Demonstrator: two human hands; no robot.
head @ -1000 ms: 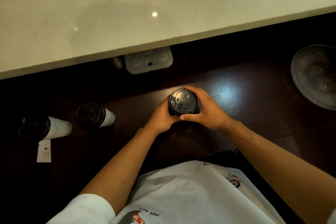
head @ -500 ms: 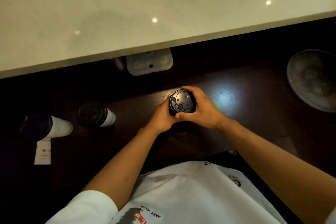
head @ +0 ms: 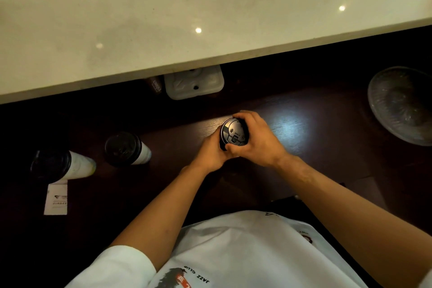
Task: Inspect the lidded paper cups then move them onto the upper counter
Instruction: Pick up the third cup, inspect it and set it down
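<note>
Cup (head: 233, 134) with glossy black embossed lid, left hand (head: 211, 153) and right hand (head: 256, 138) wrapped round it

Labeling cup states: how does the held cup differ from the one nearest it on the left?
The held cup is gripped by the left hand and right hand; the near cup stands untouched. The held cup's lid catches light; the near cup's lid is dark. Both have black lids and sit below the upper counter.
</note>
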